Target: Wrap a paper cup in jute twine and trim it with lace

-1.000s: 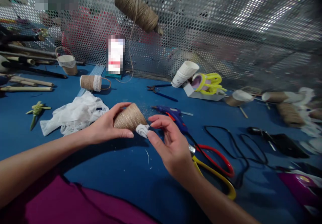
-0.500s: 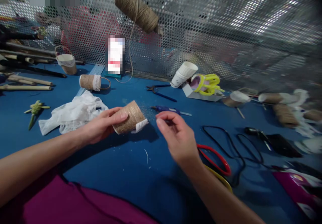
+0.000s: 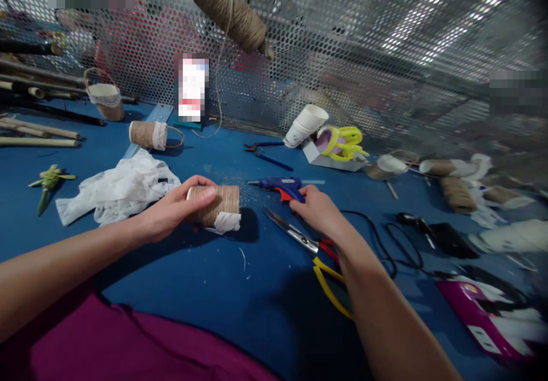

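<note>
My left hand (image 3: 175,207) is closed around a twine-wrapped cup (image 3: 220,197), which lies sideways with its base end to the right. A short strip of white lace (image 3: 228,222) clings to the cup's lower right. My right hand (image 3: 317,208) has its fingers around the handle of a blue glue gun (image 3: 274,183) with an orange trigger, lying on the table with its nozzle to the left. Scissors (image 3: 299,237) with red and yellow handles lie below that hand, partly hidden by my forearm. A heap of white lace (image 3: 115,189) is left of the cup.
Behind stand a finished small basket (image 3: 107,104), a tipped basket (image 3: 143,135), pliers (image 3: 269,158), stacked paper cups (image 3: 305,127) and a small box (image 3: 329,158). A twine spool (image 3: 231,12) hangs on the mesh. A black cord (image 3: 377,235) runs to the right.
My right hand has moved from a pinch in the air to the glue gun's handle and closed on it. My left hand has turned the cup to lie more level. The scissors have come into fuller view.
</note>
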The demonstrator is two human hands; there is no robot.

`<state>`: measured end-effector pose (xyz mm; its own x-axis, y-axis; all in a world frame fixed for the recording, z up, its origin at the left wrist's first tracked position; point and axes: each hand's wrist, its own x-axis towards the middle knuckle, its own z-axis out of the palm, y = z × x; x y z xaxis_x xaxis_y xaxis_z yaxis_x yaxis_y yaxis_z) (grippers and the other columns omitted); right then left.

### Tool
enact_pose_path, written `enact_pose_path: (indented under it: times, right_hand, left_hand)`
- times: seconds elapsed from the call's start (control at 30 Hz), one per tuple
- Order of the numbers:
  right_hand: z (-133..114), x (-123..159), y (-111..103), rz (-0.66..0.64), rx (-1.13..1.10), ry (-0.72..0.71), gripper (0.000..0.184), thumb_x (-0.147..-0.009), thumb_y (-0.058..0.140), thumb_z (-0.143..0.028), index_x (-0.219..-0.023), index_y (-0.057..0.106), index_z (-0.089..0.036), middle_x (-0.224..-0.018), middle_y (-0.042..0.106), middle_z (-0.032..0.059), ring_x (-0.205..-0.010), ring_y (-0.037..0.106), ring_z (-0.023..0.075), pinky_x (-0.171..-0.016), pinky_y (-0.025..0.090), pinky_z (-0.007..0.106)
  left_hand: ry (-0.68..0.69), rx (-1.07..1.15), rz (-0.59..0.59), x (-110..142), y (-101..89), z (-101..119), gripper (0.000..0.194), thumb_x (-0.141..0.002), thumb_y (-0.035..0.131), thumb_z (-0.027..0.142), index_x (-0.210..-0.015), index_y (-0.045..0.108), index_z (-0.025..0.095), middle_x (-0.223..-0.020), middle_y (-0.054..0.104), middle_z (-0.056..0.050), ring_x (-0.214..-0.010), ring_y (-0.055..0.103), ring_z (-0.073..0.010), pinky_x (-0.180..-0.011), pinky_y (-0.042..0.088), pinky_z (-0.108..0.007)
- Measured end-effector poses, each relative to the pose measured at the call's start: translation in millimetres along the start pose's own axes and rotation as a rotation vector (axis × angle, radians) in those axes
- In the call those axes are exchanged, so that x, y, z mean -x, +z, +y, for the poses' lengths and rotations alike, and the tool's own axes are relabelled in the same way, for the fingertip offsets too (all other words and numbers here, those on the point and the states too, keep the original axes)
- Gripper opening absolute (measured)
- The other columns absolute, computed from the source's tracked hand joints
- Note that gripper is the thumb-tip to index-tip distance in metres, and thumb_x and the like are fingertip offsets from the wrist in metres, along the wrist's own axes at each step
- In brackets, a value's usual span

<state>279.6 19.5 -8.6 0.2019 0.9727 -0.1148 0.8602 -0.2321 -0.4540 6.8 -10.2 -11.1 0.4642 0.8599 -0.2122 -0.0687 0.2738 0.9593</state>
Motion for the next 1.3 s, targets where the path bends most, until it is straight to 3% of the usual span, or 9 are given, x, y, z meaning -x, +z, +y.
enact_pose_path:
  times: [0.13, 0.2, 0.3, 0.47, 0.57, 0.73, 0.83, 1.3]
  right_hand:
    - [-6, 23, -12, -0.057, -0.236, -0.059, 0.028, -0.074, 0.052, -0.023, -0.101, 0.045, -0.017, -0.073, 0.067, 0.0029, -0.064, 0.064, 0.0144, -0.060, 0.048, 0.026]
    - [-10, 39, -18, -0.109, -0.521, -0.150, 0.027, -0.070, 0.060, -0.027, -0.094, 0.050, -0.018, -0.072, 0.064, 0.0007, -0.062, 0.061, 0.0133, -0.058, 0.048, 0.025]
    - [-16, 59, -22, -0.187, -0.599, -0.162, 0.020, -0.069, 0.063, -0.035, -0.076, 0.057, -0.018, -0.049, 0.054, -0.0040, -0.046, 0.052, 0.0110, -0.045, 0.043, 0.022]
    - [-19, 80, -12, -0.234, -0.510, -0.182, 0.020, -0.071, 0.062, -0.033, -0.084, 0.062, -0.018, -0.060, 0.061, 0.0003, -0.048, 0.054, 0.0117, -0.042, 0.045, 0.022]
    - [-16, 85, -8, -0.205, -0.375, -0.345, 0.018, -0.076, 0.056, -0.033, -0.079, 0.064, -0.018, -0.059, 0.061, 0.0008, -0.047, 0.055, 0.0119, -0.042, 0.046, 0.023]
    - [-16, 89, -7, -0.052, -0.174, -0.576, 0.024, -0.078, 0.054, -0.033, -0.057, 0.054, -0.021, -0.052, 0.056, -0.0007, -0.049, 0.055, 0.0139, -0.048, 0.046, 0.026]
    - [-19, 89, -7, -0.021, -0.179, -0.587, 0.023, -0.076, 0.057, -0.034, -0.057, 0.051, -0.023, -0.053, 0.056, -0.0011, -0.054, 0.057, 0.0156, -0.053, 0.048, 0.028]
    - [-17, 88, -8, 0.031, -0.078, -0.646, 0.018, -0.078, 0.055, -0.033, -0.063, 0.054, -0.024, -0.055, 0.056, -0.0012, -0.048, 0.053, 0.0145, -0.050, 0.046, 0.029]
  left_hand:
    - [-0.001, -0.093, -0.014, -2, -2.1, -1, 0.044, -0.070, 0.063, 0.046, -0.096, 0.040, 0.019, -0.071, 0.052, 0.001, -0.056, 0.047, -0.0088, -0.045, 0.036, -0.019]
    - [0.011, -0.173, 0.006, -4, -3.4, -3, 0.045, -0.069, 0.064, 0.047, -0.095, 0.040, 0.019, -0.069, 0.050, 0.003, -0.055, 0.046, -0.0087, -0.045, 0.036, -0.020]
    - [0.023, -0.286, 0.007, -6, -5.2, -4, 0.045, -0.069, 0.064, 0.047, -0.096, 0.041, 0.019, -0.070, 0.050, 0.002, -0.056, 0.045, -0.0086, -0.046, 0.036, -0.020]
    - [0.068, -0.370, 0.023, -7, -7.0, -7, 0.043, -0.074, 0.058, 0.047, -0.101, 0.043, 0.018, -0.072, 0.050, 0.001, -0.057, 0.044, -0.0086, -0.046, 0.037, -0.019]
    - [0.087, -0.374, 0.038, -8, -7.4, -10, 0.046, -0.075, 0.056, 0.049, -0.104, 0.042, 0.017, -0.071, 0.050, 0.001, -0.054, 0.044, -0.0082, -0.044, 0.036, -0.019]
    - [0.097, -0.377, 0.062, -9, -6.7, -11, 0.045, -0.075, 0.055, 0.048, -0.104, 0.041, 0.016, -0.070, 0.050, 0.001, -0.052, 0.043, -0.0077, -0.043, 0.036, -0.019]
    - [0.094, -0.372, 0.062, -9, -6.4, -10, 0.044, -0.076, 0.054, 0.048, -0.103, 0.041, 0.016, -0.067, 0.048, 0.003, -0.050, 0.042, -0.0069, -0.042, 0.034, -0.018]
    - [0.077, -0.386, 0.069, -7, -6.0, -8, 0.042, -0.077, 0.053, 0.049, -0.102, 0.041, 0.017, -0.061, 0.045, 0.004, -0.048, 0.040, -0.0076, -0.042, 0.030, -0.018]
